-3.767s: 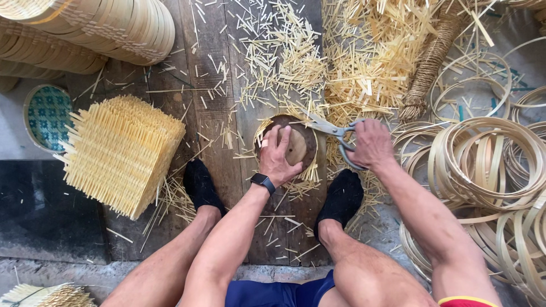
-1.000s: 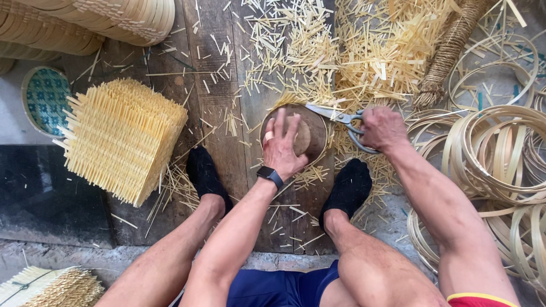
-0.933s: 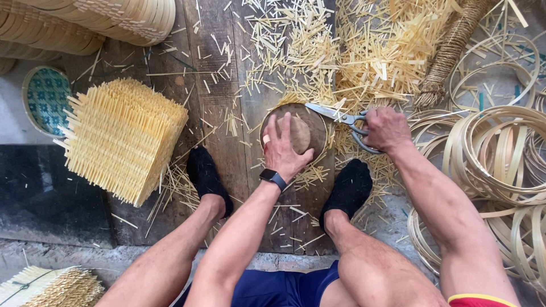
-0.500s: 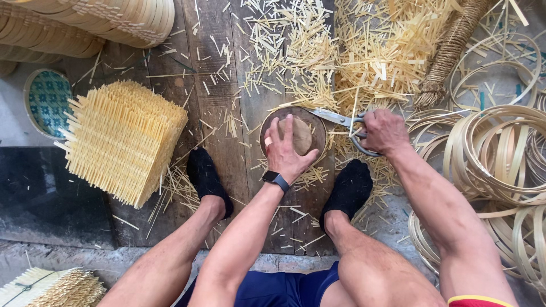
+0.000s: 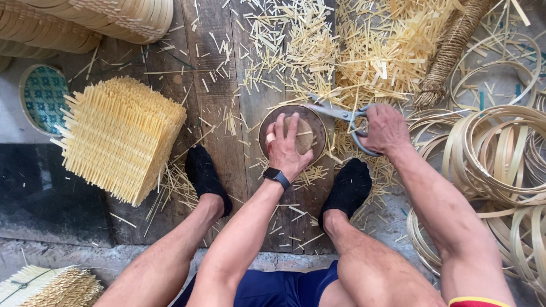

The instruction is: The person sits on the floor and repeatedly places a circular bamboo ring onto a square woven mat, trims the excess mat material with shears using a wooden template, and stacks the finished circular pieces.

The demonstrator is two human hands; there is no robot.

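no packages, labels or signs show; nearest to one is a round woven lid (image 5: 42, 96) with a teal pattern, far left on the floor. round woven disc (image 5: 293, 132), brown-rimmed, lies flat on the dark wooden planks (image 5: 216, 113) at scene centre, between the two black-socked feet and a little beyond them. left hand (image 5: 286, 146), a dark watch at its wrist, is spread flat on the disc, fingers open, pressing it down. right hand (image 5: 385, 128), just right of the disc, is closed through the loops of grey metal scissors (image 5: 341, 116), whose blades reach left to the disc's far rim. square stack of pale woven mats (image 5: 119, 136), spiky-edged, stands left of the feet. stacked round bamboo trays (image 5: 85, 20), far left corner. heap of cut bamboo slivers (image 5: 364, 51), far of the disc, scattered across the planks. coiled bamboo hoops (image 5: 500, 148), many, loose and overlapping, at right. twisted rope bundle (image 5: 452, 48), far right, lying aslant. second bundle of woven mats (image 5: 51, 287), near left corner, partly out of view.
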